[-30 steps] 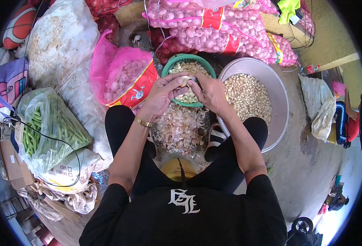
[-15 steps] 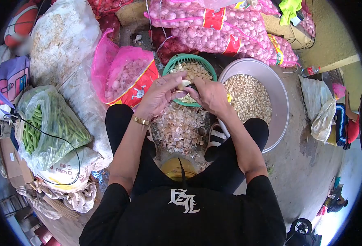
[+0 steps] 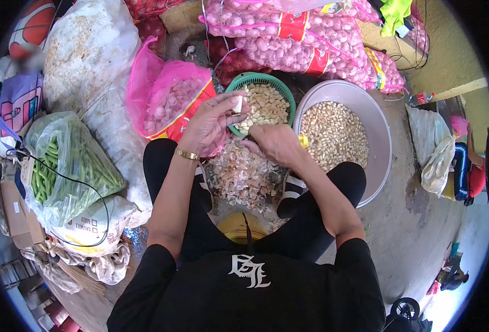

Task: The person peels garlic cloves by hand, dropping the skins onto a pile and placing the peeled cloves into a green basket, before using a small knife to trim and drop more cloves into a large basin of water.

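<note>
Between the thumb and fingers of my left hand (image 3: 210,123) is a pale peeled garlic clove (image 3: 237,104), held over the left side of a green basket (image 3: 292,105). Peeled cloves (image 3: 266,102) lie in that basket. My right hand (image 3: 277,145) is closed at the basket's near edge, around a knife whose yellow handle (image 3: 303,141) sticks out toward the basin; its blade is hidden. Below both hands, a heap of papery garlic skins (image 3: 241,174) covers the floor between my feet. Unpeeled cloves (image 3: 335,133) fill part of a wide pale basin (image 3: 381,144) on the right.
An opened pink mesh bag (image 3: 169,102) of garlic stands left of the basket. Full garlic sacks (image 3: 305,33) are stacked behind. Green beans in a clear bag (image 3: 73,166) sit at far left. A yellow container (image 3: 239,228) is between my legs. Another person (image 3: 477,166) is at far right.
My hands have moved apart. The left now holds the clove up over the basket, while the right has dropped lower and toward me with the knife.
</note>
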{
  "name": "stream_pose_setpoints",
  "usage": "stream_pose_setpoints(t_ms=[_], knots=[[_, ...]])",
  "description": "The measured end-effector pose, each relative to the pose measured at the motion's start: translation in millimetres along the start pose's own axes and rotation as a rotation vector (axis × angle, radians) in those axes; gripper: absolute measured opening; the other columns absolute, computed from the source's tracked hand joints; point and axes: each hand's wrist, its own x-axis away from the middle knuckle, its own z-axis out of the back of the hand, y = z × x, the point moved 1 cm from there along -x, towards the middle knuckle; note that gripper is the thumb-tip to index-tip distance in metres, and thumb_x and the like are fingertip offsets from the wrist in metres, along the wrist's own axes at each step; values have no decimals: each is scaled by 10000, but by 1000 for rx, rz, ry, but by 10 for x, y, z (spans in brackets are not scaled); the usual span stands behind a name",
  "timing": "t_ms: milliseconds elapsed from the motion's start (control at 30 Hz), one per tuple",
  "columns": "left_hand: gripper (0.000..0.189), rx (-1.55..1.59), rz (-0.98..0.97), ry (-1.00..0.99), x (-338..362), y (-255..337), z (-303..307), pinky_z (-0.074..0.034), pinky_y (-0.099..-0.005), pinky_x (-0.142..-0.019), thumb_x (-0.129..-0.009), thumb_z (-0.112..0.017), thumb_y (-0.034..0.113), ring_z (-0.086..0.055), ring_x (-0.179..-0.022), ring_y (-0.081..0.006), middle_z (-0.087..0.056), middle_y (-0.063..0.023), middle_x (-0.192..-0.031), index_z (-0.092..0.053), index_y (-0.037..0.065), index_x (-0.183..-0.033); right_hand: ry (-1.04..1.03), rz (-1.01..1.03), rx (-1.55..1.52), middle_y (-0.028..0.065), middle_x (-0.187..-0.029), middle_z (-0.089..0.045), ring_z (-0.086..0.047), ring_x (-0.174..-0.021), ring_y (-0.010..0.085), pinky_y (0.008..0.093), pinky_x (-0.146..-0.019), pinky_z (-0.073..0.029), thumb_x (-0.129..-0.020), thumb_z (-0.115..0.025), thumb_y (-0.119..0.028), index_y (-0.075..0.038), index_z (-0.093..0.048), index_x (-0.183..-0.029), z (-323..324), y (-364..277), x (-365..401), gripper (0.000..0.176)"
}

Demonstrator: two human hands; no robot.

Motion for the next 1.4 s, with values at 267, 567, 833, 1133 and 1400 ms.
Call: stream_pose_setpoints(t_ms=[267,567,833,1133,1400], knots=[[396,139,-38,-40,29,13,21,-514,-339,-984,-989,-504,146,-587,-1149,-313,-581,-222,-1197,-447,-63,-1320,65,-75,-290,177,-688,-604,-611,-671,387,468,-601,-470,-907,-594,-358,-29,-556,-913,-43,-33,110,332],[399,179,-47,-62,73,35,12,-507,-330,-1001,-973,-524,108,-559,-1186,-332,-542,-217,-1265,-439,-78,-1316,-1,-202,-227,157,-710,-619,-612,-683,379,460,-597,-457,-817,-689,-425,-46,-587,-851,66,6,72,394],[390,207,-40,-93,115,26,-20,-529,-338,-973,-961,-541,85,-574,-1170,-317,-561,-178,-1239,-450,-73,-1306,184,-307,-465,153,-823,-676,-673,-754,274,363,-667,-507,-814,-732,-292,-23,-631,-892,-31,13,11,298],[305,41,-157,81,27,-215,-116,-566,-296,-887,-914,-617,57,-641,-1010,-174,-628,-110,-1147,-571,-30,-1203,684,-395,-859,89,-847,-685,-610,-778,111,270,-692,-483,-872,-678,-124,4,-697,-1006,9,32,-233,186],[297,-127,-186,148,-3,-199,-113,-575,-269,-797,-860,-684,40,-665,-883,-135,-677,-74,-994,-625,-16,-1146,566,-378,-727,111,-763,-672,-619,-665,139,286,-626,-477,-812,-705,-99,3,-704,-912,87,79,-251,142]])
